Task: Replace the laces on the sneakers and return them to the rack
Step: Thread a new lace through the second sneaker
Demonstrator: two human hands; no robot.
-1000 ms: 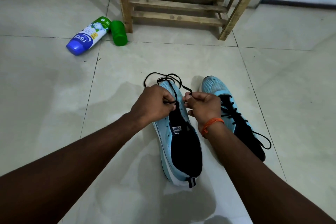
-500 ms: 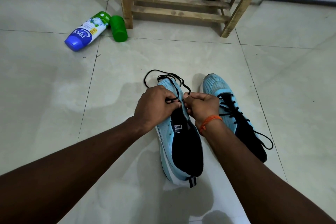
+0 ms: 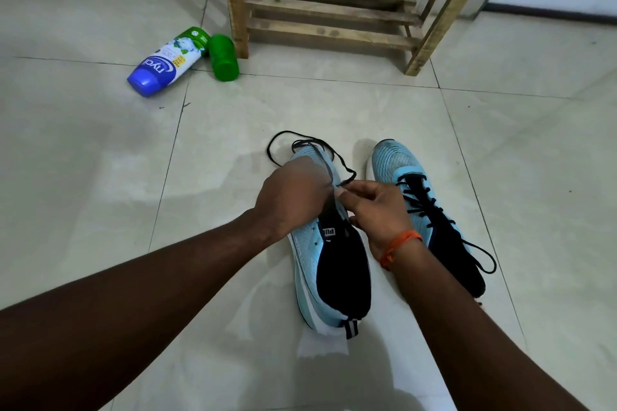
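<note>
Both hands work close together: my left hand (image 3: 293, 198) grips the sneaker (image 3: 310, 243) under it, my right hand (image 3: 379, 210) pinches the lace (image 3: 350, 173) tip beside it, which I should thread straight, untwisted.

Your left hand (image 3: 293, 197) and right hand (image 3: 377, 210) pinching the black lace (image 3: 302, 143) over the unlaced sneaker (image 3: 337, 270), laced sneaker (image 3: 399, 160) at 3 o'clock, wooden rack (image 3: 330, 7) at 12, bottle (image 3: 167, 63) at 10.
</note>
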